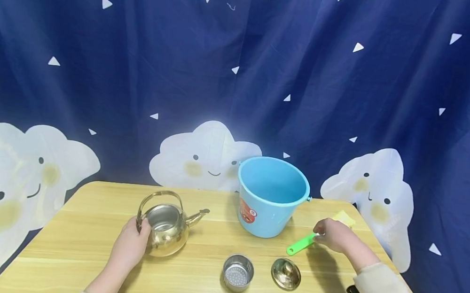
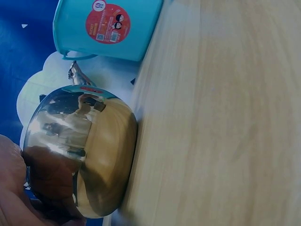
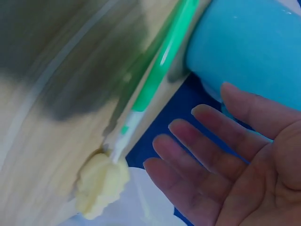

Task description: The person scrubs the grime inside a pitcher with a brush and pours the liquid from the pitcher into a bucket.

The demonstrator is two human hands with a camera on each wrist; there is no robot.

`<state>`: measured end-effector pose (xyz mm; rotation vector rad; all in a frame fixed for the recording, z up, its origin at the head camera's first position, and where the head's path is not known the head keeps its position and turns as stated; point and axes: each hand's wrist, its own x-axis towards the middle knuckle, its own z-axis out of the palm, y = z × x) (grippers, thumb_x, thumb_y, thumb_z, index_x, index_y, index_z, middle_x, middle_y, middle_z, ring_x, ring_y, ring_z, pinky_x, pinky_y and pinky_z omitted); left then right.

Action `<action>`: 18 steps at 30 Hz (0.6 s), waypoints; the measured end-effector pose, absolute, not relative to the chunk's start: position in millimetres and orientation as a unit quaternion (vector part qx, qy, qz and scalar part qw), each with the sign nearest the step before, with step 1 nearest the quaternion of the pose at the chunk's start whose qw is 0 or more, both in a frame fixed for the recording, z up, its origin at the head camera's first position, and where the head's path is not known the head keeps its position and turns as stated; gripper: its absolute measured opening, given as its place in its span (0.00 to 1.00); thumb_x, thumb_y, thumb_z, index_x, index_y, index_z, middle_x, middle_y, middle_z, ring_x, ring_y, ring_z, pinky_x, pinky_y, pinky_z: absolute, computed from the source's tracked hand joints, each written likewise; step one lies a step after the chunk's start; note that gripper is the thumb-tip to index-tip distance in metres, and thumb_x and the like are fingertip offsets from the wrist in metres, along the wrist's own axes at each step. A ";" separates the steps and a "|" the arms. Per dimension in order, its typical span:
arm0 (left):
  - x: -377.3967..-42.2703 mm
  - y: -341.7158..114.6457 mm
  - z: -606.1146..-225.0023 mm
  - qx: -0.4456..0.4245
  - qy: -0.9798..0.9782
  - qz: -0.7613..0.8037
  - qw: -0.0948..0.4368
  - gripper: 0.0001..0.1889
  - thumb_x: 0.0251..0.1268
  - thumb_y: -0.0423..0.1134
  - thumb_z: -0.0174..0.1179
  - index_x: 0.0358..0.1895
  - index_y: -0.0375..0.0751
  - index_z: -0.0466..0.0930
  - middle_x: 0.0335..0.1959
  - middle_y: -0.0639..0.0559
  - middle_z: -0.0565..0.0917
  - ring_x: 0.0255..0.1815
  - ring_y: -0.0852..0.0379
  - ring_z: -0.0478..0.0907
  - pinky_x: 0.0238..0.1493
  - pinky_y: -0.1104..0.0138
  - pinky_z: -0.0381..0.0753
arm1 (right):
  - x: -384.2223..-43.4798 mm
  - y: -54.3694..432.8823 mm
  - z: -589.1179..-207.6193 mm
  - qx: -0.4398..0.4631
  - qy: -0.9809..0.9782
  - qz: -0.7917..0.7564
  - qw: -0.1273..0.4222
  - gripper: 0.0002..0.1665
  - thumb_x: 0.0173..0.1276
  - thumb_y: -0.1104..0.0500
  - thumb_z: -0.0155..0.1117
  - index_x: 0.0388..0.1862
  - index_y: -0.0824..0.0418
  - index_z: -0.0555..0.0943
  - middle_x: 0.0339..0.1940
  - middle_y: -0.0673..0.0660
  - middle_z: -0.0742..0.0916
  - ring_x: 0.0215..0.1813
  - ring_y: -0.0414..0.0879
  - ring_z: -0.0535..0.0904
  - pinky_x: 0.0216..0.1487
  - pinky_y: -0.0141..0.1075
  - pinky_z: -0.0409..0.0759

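Observation:
My left hand (image 1: 130, 242) grips a shiny gold kettle (image 1: 166, 241) at its left side, by the foot of the raised handle. The kettle is lidless, and its spout points right, towards the blue bucket. In the left wrist view its polished body (image 2: 80, 150) stands on the table beside my fingers. My right hand (image 1: 334, 235) is over a sponge brush with a green handle (image 1: 301, 244) and a yellow head (image 1: 345, 218). The right wrist view shows the fingers loosely spread, apart from the brush (image 3: 160, 70), holding nothing.
A light blue bucket (image 1: 271, 216) with a red label stands at the back of the wooden table (image 1: 97, 208). Nearer the front are a metal strainer cup (image 1: 237, 273) and a gold lid (image 1: 286, 274). Behind hangs a dark blue curtain (image 1: 241, 85) with clouds.

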<state>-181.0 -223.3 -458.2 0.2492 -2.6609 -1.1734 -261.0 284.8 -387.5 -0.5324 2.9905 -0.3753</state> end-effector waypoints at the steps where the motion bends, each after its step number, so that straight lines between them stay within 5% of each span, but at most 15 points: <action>1: -181.0 -223.2 -458.2 0.085 -0.906 -0.400 0.110 0.29 0.82 0.48 0.33 0.57 0.20 0.69 0.41 0.32 0.79 0.45 0.36 0.79 0.50 0.39 0.78 | -259.7 283.5 -386.4 -0.175 0.976 -0.124 0.040 0.11 0.60 0.62 0.72 0.38 0.68 0.85 0.34 0.57 0.87 0.39 0.56 0.84 0.45 0.52 0.82; 11: -180.5 -222.4 -457.3 0.085 -0.904 -0.407 0.099 0.33 0.82 0.50 0.31 0.64 0.15 0.62 0.53 0.22 0.76 0.56 0.25 0.74 0.56 0.35 0.74 | -245.8 266.1 -376.0 -0.192 0.970 -0.147 0.031 0.04 0.61 0.62 0.72 0.32 0.61 0.84 0.28 0.48 0.85 0.32 0.44 0.80 0.38 0.43 0.81; 18: -181.8 -224.4 -458.9 0.088 -0.905 -0.404 0.100 0.30 0.82 0.50 0.32 0.58 0.20 0.68 0.36 0.37 0.79 0.39 0.42 0.79 0.41 0.46 0.81 | -238.4 248.8 -367.4 -0.195 0.967 -0.159 0.028 0.04 0.64 0.60 0.71 0.31 0.58 0.83 0.26 0.45 0.83 0.30 0.40 0.77 0.35 0.40 0.78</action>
